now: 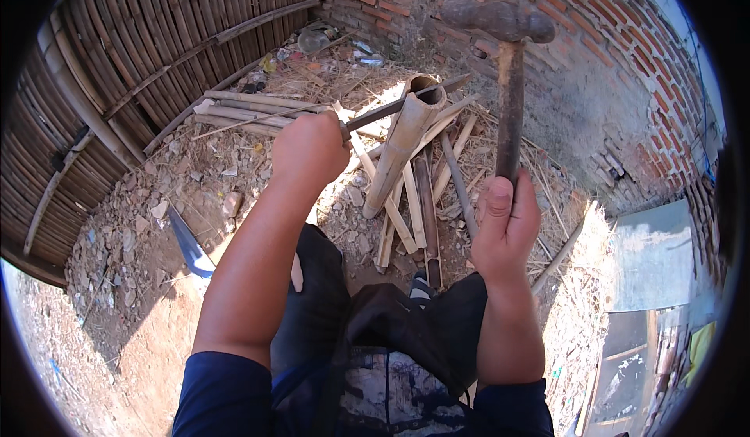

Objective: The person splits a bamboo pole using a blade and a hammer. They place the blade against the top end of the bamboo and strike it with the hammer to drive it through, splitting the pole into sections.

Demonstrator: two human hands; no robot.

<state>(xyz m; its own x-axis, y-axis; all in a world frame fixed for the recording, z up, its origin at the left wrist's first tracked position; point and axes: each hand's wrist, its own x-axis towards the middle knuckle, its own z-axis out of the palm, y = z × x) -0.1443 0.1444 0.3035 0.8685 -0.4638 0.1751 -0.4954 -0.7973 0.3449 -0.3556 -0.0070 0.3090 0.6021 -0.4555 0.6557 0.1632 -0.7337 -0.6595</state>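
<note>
My left hand (pixel 312 146) is closed round the handle of a machete (pixel 376 115). Its dark blade lies across the top end of a thick bamboo pole section (pixel 404 148), with the tip sticking out past the far side. The bamboo stands tilted, its hollow end up and its lower end near the ground. In my right hand (pixel 506 226), a hammer (pixel 510 85) is held upright by its dark handle. The heavy metal head is raised, above and to the right of the bamboo and apart from the blade.
Split bamboo strips (pixel 412 206) lie piled behind and beside the bamboo section. More bamboo poles (pixel 250 109) rest at the back left. A saw blade (pixel 189 243) lies on the rubble at left. A bamboo fence (pixel 180 38) and a brick wall (pixel 578 77) enclose the corner.
</note>
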